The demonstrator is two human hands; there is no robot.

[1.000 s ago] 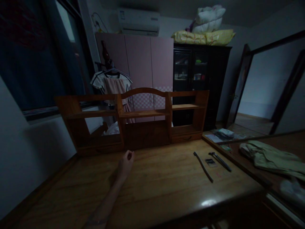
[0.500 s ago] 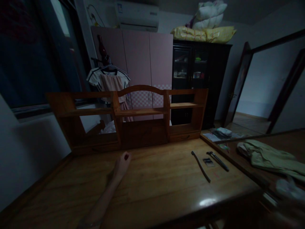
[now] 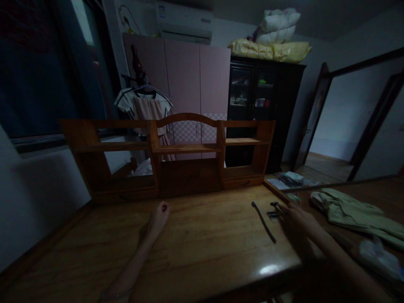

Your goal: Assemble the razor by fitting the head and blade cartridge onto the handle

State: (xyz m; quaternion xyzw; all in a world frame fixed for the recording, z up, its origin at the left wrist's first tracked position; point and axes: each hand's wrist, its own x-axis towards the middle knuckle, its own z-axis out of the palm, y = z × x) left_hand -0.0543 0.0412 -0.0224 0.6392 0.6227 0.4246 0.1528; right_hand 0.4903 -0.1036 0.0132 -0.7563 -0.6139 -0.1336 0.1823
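Observation:
My left hand (image 3: 160, 216) rests on the left half of the wooden desk, closed in a fist; what it holds, if anything, is hidden. On the right side, my right hand (image 3: 295, 214) reaches over a razor-like tool with a small dark T-shaped head (image 3: 274, 204). Its fingers close round the handle, which they mostly cover. Beside these fingers lies a small dark pack (image 3: 272, 214), partly in clear plastic. A long thin stick (image 3: 264, 223) with a small dark head lies to the left of them, touched by neither hand.
A wooden shelf unit (image 3: 187, 148) spans the desk's back edge. Beyond the raised right edge lie a pale green garment (image 3: 350, 210), a clear plastic bag (image 3: 377, 256) and a pile of packets (image 3: 292, 179). The desk top (image 3: 195, 244) shines near its front edge.
My right hand has come from the lower right corner onto the razor-like tool, covering its handle. My left fist stays in place. The view has shifted slightly.

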